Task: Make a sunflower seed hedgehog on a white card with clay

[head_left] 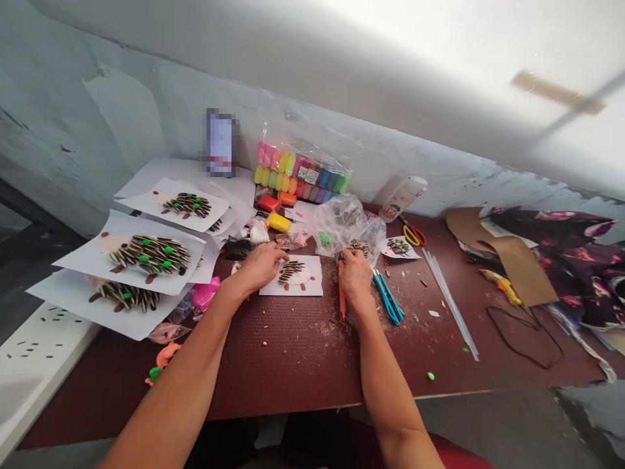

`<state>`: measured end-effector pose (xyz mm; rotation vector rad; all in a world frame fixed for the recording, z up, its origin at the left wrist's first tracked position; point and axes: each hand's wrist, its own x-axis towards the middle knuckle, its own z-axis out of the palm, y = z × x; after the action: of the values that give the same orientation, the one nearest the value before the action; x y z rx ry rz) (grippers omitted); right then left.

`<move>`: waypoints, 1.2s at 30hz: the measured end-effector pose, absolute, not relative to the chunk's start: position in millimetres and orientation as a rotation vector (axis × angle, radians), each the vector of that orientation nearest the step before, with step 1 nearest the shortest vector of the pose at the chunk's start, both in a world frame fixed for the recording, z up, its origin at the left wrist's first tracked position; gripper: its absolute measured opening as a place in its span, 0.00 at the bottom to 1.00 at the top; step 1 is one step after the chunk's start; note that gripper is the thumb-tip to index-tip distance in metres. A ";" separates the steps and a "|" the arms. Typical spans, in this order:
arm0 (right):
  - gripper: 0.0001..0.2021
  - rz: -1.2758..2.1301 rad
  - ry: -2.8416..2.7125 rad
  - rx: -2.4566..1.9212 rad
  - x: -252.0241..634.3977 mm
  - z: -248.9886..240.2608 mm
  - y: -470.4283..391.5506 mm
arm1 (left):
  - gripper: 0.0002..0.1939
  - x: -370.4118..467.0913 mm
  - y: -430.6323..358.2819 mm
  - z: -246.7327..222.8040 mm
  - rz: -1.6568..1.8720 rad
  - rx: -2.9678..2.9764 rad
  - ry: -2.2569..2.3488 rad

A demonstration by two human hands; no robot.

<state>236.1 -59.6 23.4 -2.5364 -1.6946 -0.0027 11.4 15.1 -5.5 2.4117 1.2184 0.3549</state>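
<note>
A small white card (312,286) lies on the dark red table, bearing a cream clay hedgehog (295,275) partly covered with striped seeds. My left hand (261,266) rests at the card's left edge, its fingers bent together near the hedgehog's head end; whether they hold anything is hidden. To the right of the card, my right hand (355,275) reaches with curled fingertips into a pile of striped seeds (360,246) at the mouth of a clear plastic bag (339,218). What those fingertips grip is too small to make out. An orange tool (342,303) lies beside that hand.
Hedgehog pictures on paper (146,257) are stacked at left. A blue cutter (387,296), scissors (414,233), clear sticks (452,303) and a yellow glue gun (502,286) lie at right. Coloured clay packs (303,172), a bottle (404,197) and a phone (221,143) stand behind.
</note>
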 end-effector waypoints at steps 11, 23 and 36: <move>0.16 0.048 -1.730 -2.590 242.6 22.9 -56.2 | 0.20 11.0 14.7 -7.8 0.386 2.431 1.212; 0.14 -0.015 -1.705 -2.417 250.0 22.6 -57.9 | 0.20 10.9 15.6 -7.4 0.370 2.419 1.197; 0.11 0.414 -1.642 -2.077 248.4 19.5 -55.3 | 0.20 10.2 16.1 -6.9 0.364 2.420 1.192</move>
<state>248.4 -55.3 19.5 -2.0774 -1.6424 0.4137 10.2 16.1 -6.9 2.4204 1.1916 0.3635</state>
